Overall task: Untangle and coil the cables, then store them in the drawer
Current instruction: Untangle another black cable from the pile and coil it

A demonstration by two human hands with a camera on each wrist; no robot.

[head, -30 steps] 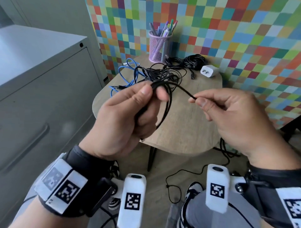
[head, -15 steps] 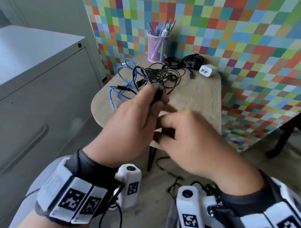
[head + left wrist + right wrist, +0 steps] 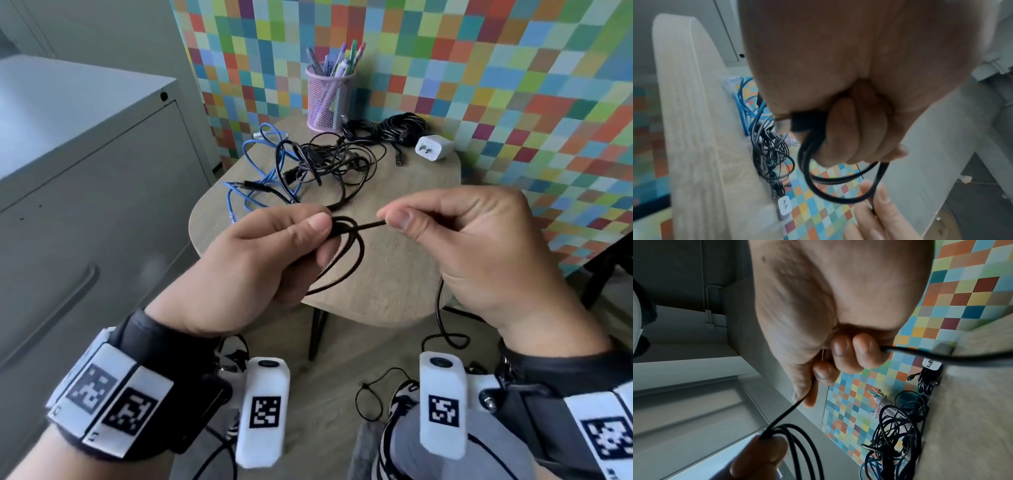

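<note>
My left hand (image 3: pixel 274 253) grips a small coil of black cable (image 3: pixel 346 253) in front of the round wooden table (image 3: pixel 404 274); the loops hang under its fingers (image 3: pixel 851 134). My right hand (image 3: pixel 459 240) pinches the same cable's running strand (image 3: pixel 371 224) between thumb and forefinger just right of the coil. The rest of that cable (image 3: pixel 440 318) drops from the right hand to the floor. On the table lies a tangle of black cables (image 3: pixel 325 164) with a blue cable (image 3: pixel 270 164) on its left. A grey cabinet with drawer fronts (image 3: pixel 85 222) stands at the left, closed.
A pink mesh pen cup (image 3: pixel 329 99) stands at the table's back edge. A coiled black cable bundle (image 3: pixel 400 128) and a white charger (image 3: pixel 433 147) lie at the back right. A patchwork wall is behind; loose cable (image 3: pixel 370 401) lies on the floor by my shoe.
My right hand went to the left hand, laid another loop on the coil, then drew back to the right along the strand. The coil has gained a turn.
</note>
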